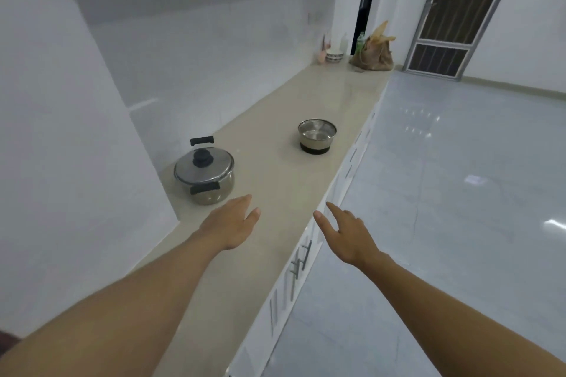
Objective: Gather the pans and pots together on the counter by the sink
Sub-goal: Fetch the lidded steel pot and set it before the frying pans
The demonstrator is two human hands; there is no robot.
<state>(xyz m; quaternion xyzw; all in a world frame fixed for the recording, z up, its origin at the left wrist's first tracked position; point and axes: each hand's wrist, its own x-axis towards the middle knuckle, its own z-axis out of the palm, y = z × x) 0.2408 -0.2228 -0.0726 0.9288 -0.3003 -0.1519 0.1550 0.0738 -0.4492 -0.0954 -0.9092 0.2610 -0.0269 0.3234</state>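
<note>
Two empty hands reached out, fingers spread: the left hand (232,225) was nearer the lidded steel pot with black handles (204,174), just beyond it on the beige counter (321,95); right hand (347,234) trailed.

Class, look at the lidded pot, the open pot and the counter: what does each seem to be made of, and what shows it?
Lidded pot: likely polished stainless steel, mirror-like; knob and handles matt black, probably plastic.
Open pot: shiny steel inside, with a dark band at its base.
Counter: glossy beige stone or a look-alike, faintly reflective.
</note>
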